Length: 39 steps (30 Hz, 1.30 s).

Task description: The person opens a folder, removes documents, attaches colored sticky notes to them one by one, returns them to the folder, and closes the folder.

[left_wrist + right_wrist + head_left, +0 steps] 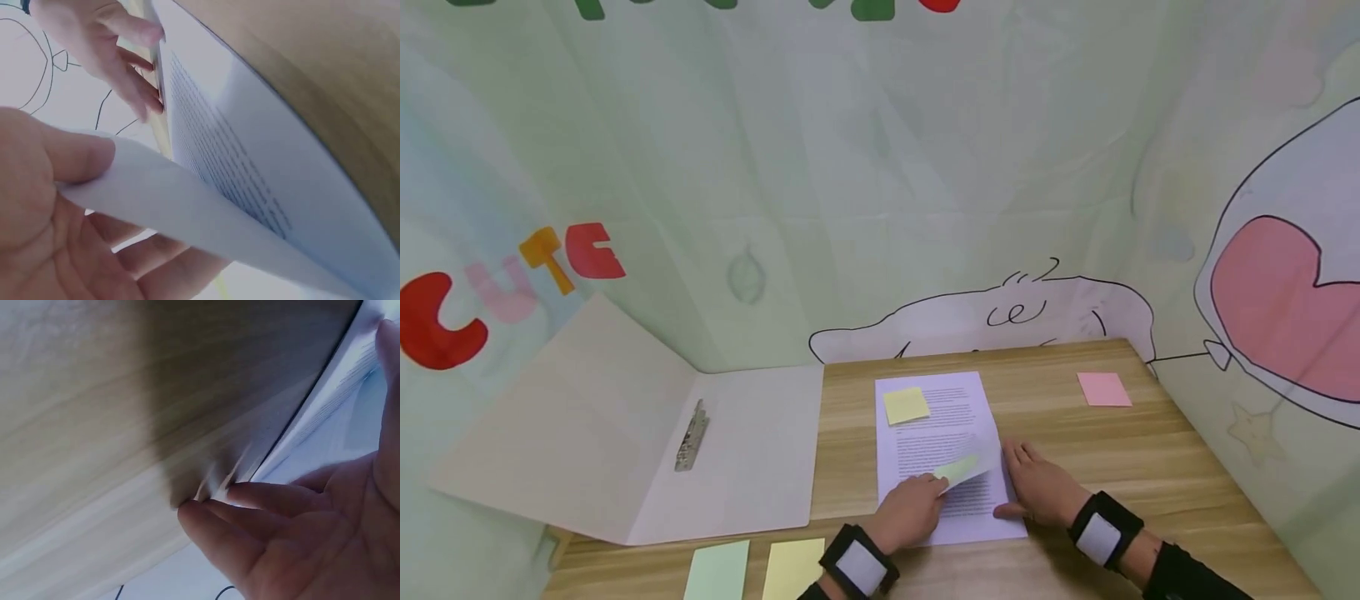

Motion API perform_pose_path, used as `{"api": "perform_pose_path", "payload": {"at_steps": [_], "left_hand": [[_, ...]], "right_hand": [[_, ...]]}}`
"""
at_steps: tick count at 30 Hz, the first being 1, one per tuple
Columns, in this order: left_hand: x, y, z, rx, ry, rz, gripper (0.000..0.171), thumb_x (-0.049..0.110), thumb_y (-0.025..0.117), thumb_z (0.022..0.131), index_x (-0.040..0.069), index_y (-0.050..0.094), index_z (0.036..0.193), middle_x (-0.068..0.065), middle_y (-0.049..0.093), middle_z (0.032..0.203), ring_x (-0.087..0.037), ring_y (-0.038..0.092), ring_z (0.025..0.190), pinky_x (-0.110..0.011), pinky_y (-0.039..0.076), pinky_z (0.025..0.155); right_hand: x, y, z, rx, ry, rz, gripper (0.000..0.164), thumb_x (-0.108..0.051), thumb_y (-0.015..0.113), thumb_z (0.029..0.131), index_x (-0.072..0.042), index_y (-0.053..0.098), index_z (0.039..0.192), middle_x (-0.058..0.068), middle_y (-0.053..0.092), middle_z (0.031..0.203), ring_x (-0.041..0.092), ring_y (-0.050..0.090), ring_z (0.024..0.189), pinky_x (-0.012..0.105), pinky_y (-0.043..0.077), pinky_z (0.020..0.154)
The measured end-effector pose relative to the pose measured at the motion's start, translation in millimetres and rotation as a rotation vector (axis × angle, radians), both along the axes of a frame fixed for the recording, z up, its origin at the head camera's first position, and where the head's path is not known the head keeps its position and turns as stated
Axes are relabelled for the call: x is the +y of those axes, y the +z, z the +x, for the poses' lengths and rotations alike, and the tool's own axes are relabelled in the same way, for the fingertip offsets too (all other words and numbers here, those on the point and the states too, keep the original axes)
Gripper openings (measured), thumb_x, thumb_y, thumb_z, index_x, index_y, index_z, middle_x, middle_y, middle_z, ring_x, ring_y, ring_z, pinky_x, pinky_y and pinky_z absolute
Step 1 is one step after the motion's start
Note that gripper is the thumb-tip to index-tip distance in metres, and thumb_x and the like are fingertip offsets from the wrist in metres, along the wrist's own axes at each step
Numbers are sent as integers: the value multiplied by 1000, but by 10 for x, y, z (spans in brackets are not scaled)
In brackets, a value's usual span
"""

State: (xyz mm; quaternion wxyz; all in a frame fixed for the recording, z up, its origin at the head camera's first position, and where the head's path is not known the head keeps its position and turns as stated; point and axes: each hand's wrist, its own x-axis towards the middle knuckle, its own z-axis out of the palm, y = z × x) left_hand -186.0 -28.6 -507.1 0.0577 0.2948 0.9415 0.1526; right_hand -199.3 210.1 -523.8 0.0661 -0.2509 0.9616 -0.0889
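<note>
A stack of printed paper [934,446] lies on the table, with a yellow sticky note [906,406] near its top left. My left hand [906,512] pinches the lower part of the top sheet [169,190] between thumb and fingers. That sheet is bent up off the printed page [231,162] beneath, and a pale green patch [957,470] shows on it. At the stack's right edge rests my right hand [1041,487], thumb on the paper. Its fingertips [194,515] touch the wood beside that edge, and nothing is in its grasp.
To the left an open white folder [760,458] with a metal clip [692,436] leans against the wall cloth. Green [718,571] and yellow [793,569] paper pads lie at the front edge. A pink sticky note [1103,389] is at the back right.
</note>
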Motion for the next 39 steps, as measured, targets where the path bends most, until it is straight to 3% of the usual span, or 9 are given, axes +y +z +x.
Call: {"api": "perform_pose_path", "payload": {"at_steps": [7,10,14,18,22,25,28,32,39], "left_hand": [[-159,112,8,-56,-3,156,25,17,49,97,12,68,112,1,68,97,-12,64,88,-28,51,69],[-236,192,-23,-99,-1,253,26,16,48,98,10,68,113,-1,69,101,-7,62,83,-26,50,68],[-351,295,-68,-136,3,376,26,14,47,98,7,68,112,-4,68,93,-3,52,68,-23,46,61],[-494,386,-90,-155,31,473,27,14,46,99,6,67,114,-1,55,72,-4,41,58,-20,38,52],[-666,482,-122,-198,106,568,34,22,44,101,2,63,120,-7,64,86,-9,48,63,-22,38,51],[-811,545,-170,-221,181,639,41,29,44,101,-2,60,121,-17,64,110,-17,59,81,-30,48,63],[-971,570,-234,-239,267,707,42,31,45,101,-3,60,120,-19,64,112,-25,62,95,-41,51,78],[-1182,591,-314,-294,360,811,39,27,42,102,-1,58,124,-17,63,116,-29,60,106,-51,44,91],[-1487,626,-433,-357,470,891,40,27,42,102,-4,55,124,-18,64,109,-26,61,96,-44,46,83]], "right_hand": [[-35,-3,-15,14,89,55,87,-54,71,74,4,47,135,27,37,142,57,34,123,57,38,95],[-27,18,-2,7,124,53,86,-54,70,75,3,48,135,26,37,143,57,32,124,58,37,95],[-11,57,24,-24,137,5,91,-52,72,73,5,43,137,27,35,144,56,30,126,57,35,97],[-4,73,44,-80,135,-15,92,-53,71,73,4,40,140,26,33,145,53,27,130,56,33,100],[4,64,44,-124,133,10,93,-56,70,73,0,40,142,21,32,148,48,23,134,54,30,102],[11,71,41,-149,125,18,94,-56,70,72,-1,39,142,19,30,149,46,21,135,54,29,103],[11,90,47,-163,124,11,94,-55,72,72,-1,39,142,20,30,149,46,21,135,54,29,103],[16,115,71,-160,142,4,95,-52,74,71,1,39,141,22,33,147,48,23,134,54,31,102],[26,101,113,-134,168,17,95,-54,74,69,2,42,139,25,35,145,47,26,133,53,32,102]]}}
